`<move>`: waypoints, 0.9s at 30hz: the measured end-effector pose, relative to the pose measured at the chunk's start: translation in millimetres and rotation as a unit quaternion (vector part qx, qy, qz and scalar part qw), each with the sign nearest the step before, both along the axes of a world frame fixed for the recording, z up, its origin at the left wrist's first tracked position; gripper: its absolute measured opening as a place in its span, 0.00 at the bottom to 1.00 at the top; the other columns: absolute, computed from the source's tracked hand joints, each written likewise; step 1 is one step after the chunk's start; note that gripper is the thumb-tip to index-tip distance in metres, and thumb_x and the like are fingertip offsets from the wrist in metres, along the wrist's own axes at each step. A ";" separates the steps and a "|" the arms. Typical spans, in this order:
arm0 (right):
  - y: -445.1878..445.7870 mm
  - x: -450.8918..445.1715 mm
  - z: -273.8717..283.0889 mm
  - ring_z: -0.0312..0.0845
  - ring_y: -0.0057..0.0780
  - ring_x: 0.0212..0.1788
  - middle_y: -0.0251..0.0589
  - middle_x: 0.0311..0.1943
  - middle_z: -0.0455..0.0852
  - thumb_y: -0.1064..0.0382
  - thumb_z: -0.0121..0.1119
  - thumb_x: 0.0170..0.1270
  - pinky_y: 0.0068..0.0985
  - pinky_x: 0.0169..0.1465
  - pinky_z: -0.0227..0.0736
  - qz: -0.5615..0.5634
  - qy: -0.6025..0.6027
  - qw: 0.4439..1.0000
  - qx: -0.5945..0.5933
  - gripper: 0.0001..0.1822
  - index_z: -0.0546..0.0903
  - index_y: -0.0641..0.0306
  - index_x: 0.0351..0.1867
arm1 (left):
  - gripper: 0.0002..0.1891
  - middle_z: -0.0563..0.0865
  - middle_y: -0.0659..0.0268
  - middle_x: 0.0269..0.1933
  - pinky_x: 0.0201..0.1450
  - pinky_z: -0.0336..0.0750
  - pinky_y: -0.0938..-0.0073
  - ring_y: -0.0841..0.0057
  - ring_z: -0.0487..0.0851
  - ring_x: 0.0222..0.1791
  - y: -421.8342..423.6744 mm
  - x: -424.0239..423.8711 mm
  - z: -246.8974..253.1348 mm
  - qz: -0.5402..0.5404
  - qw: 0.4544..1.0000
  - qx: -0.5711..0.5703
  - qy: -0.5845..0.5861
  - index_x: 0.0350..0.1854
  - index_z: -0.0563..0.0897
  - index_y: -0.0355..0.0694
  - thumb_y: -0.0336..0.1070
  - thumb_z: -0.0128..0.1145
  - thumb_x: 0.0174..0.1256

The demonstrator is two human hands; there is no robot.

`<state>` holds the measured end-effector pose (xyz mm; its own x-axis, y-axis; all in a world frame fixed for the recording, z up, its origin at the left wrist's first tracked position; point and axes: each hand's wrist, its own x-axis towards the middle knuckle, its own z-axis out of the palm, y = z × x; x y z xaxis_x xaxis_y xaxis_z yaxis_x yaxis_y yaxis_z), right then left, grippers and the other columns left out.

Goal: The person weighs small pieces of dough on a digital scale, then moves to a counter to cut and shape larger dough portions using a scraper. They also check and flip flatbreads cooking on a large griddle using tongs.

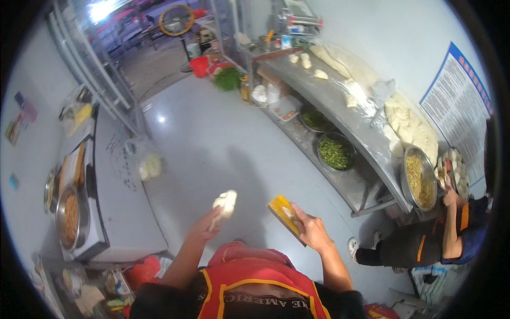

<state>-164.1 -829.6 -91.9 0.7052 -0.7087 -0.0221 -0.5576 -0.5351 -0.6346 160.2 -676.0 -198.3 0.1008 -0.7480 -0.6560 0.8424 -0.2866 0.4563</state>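
In my left hand (208, 226) is a lump of white dough (226, 203), held out over the tiled floor. My right hand (314, 229) grips a yellow dough scraper (285, 213) with a darker edge and white smears on its face. The two hands are apart, in front of my red apron (255, 271) with yellow trim. To the right, a floured metal worktable (326, 91) bears small dough pieces (320, 74), a long dough strip (330, 60) and a large dough mass (410, 119).
A co-worker's hands (450, 195) are at the right, near a metal bowl of yellowish filling (418, 179). A bowl of chopped greens (335, 153) sits on the lower shelf. A white counter (123, 215) with a filling bowl (71, 219) stands left; a standing fan (176, 20) is beyond the doorway.
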 end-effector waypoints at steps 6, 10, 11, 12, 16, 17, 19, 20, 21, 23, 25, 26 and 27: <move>-34.2 -74.2 -9.0 0.82 0.51 0.36 0.61 0.35 0.83 0.71 0.57 0.57 0.33 0.43 0.76 -0.239 -0.032 0.970 0.026 0.30 0.69 0.60 0.63 | 0.12 0.78 0.74 0.24 0.13 0.60 0.88 0.88 0.71 0.15 -219.9 -48.9 1.1 -0.156 0.985 0.066 0.034 0.37 0.79 0.45 0.46 0.62 0.61; -96.2 -81.3 -18.2 0.84 0.47 0.38 0.58 0.37 0.84 0.72 0.56 0.58 0.33 0.41 0.78 -0.326 -0.041 0.944 0.014 0.27 0.70 0.65 0.62 | 0.12 0.79 0.73 0.27 0.13 0.62 0.89 0.87 0.72 0.17 -377.1 -50.0 -29.1 -0.210 0.975 0.078 0.014 0.38 0.78 0.45 0.45 0.64 0.59; -117.6 -81.2 -16.7 0.84 0.46 0.37 0.58 0.36 0.84 0.72 0.56 0.58 0.33 0.40 0.78 -0.334 -0.034 0.942 -0.008 0.26 0.70 0.66 0.61 | 0.12 0.79 0.73 0.27 0.15 0.61 0.88 0.87 0.72 0.20 -417.3 -55.4 -27.5 -0.217 0.973 0.064 -0.035 0.38 0.79 0.46 0.45 0.65 0.58; -141.0 -79.5 -14.1 0.84 0.46 0.37 0.58 0.35 0.84 0.72 0.56 0.58 0.33 0.39 0.78 -0.341 -0.028 0.939 -0.030 0.26 0.70 0.67 0.61 | 0.13 0.78 0.73 0.28 0.17 0.61 0.87 0.87 0.73 0.24 -459.0 -59.8 -24.7 -0.224 0.970 0.049 -0.086 0.38 0.79 0.48 0.46 0.65 0.56; -230.9 -67.1 0.5 0.85 0.46 0.33 0.60 0.29 0.82 0.71 0.54 0.59 0.33 0.35 0.77 -0.389 0.027 0.920 -0.046 0.25 0.70 0.68 0.60 | 0.19 0.81 0.71 0.32 0.19 0.64 0.82 0.82 0.74 0.26 -607.3 -72.8 -0.6 -0.208 0.946 -0.047 -0.243 0.46 0.79 0.46 0.47 0.64 0.55; -254.7 -63.6 10.2 0.85 0.46 0.32 0.60 0.28 0.82 0.71 0.53 0.59 0.33 0.34 0.77 -0.404 0.028 0.913 -0.037 0.25 0.70 0.68 0.61 | 0.18 0.81 0.70 0.33 0.19 0.65 0.83 0.82 0.74 0.24 -641.4 -75.3 19.0 -0.225 0.937 -0.069 -0.260 0.47 0.79 0.46 0.47 0.64 0.56; -290.0 -65.5 16.4 0.84 0.48 0.37 0.62 0.34 0.82 0.71 0.52 0.60 0.33 0.39 0.76 -0.429 0.011 0.903 -0.025 0.26 0.68 0.69 0.62 | 0.19 0.82 0.70 0.35 0.19 0.68 0.83 0.83 0.74 0.23 -705.0 -77.5 34.9 -0.212 0.922 -0.120 -0.299 0.48 0.79 0.45 0.46 0.64 0.56; -305.6 -66.8 17.6 0.84 0.49 0.38 0.63 0.36 0.82 0.71 0.52 0.60 0.33 0.40 0.76 -0.437 -0.006 0.898 -0.040 0.26 0.67 0.69 0.62 | 0.19 0.81 0.70 0.38 0.23 0.70 0.81 0.83 0.76 0.26 -734.4 -81.5 43.3 -0.193 0.917 -0.126 -0.324 0.48 0.79 0.43 0.45 0.64 0.56; -319.2 -67.9 18.4 0.84 0.49 0.39 0.63 0.38 0.82 0.71 0.52 0.60 0.33 0.42 0.76 -0.443 -0.022 0.895 -0.055 0.27 0.67 0.69 0.63 | 0.21 0.81 0.70 0.39 0.26 0.73 0.80 0.82 0.77 0.30 -764.3 -81.0 39.0 -0.203 0.909 -0.165 -0.323 0.50 0.78 0.42 0.45 0.64 0.57; -340.7 -67.8 16.2 0.83 0.48 0.41 0.64 0.42 0.81 0.71 0.51 0.61 0.34 0.45 0.75 -0.450 -0.039 0.892 -0.035 0.27 0.65 0.70 0.64 | 0.24 0.81 0.68 0.39 0.29 0.75 0.78 0.80 0.78 0.33 -807.6 -90.6 39.2 -0.189 0.896 -0.196 -0.350 0.54 0.75 0.41 0.45 0.64 0.57; -358.2 -76.5 8.4 0.83 0.48 0.42 0.65 0.42 0.81 0.72 0.51 0.62 0.33 0.45 0.75 -0.444 -0.034 0.894 -0.044 0.27 0.64 0.70 0.64 | 0.27 0.81 0.66 0.39 0.30 0.76 0.75 0.79 0.78 0.34 -846.4 -99.1 24.5 -0.231 0.890 -0.130 -0.370 0.57 0.73 0.41 0.45 0.64 0.57; -369.7 -80.7 9.6 0.83 0.47 0.43 0.65 0.42 0.81 0.72 0.51 0.62 0.33 0.45 0.75 -0.446 -0.029 0.894 -0.027 0.27 0.64 0.70 0.65 | 0.28 0.81 0.64 0.40 0.31 0.77 0.74 0.79 0.79 0.34 -861.1 -103.5 16.3 -0.249 0.886 -0.096 -0.380 0.58 0.72 0.40 0.45 0.64 0.57; -383.0 -80.4 13.6 0.83 0.47 0.43 0.65 0.43 0.80 0.72 0.51 0.62 0.33 0.45 0.75 -0.449 -0.028 0.893 -0.007 0.27 0.63 0.70 0.65 | 0.28 0.81 0.62 0.40 0.32 0.77 0.73 0.78 0.79 0.34 -869.2 -110.0 6.7 -0.245 0.876 -0.101 -0.404 0.59 0.72 0.40 0.46 0.64 0.57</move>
<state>-244.5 -1212.5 -78.3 -0.1475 -0.9890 0.0085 -0.7341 0.1037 -0.6710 50.2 -1545.2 -191.6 0.1060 -0.9237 -0.3680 0.0196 -0.3681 0.9296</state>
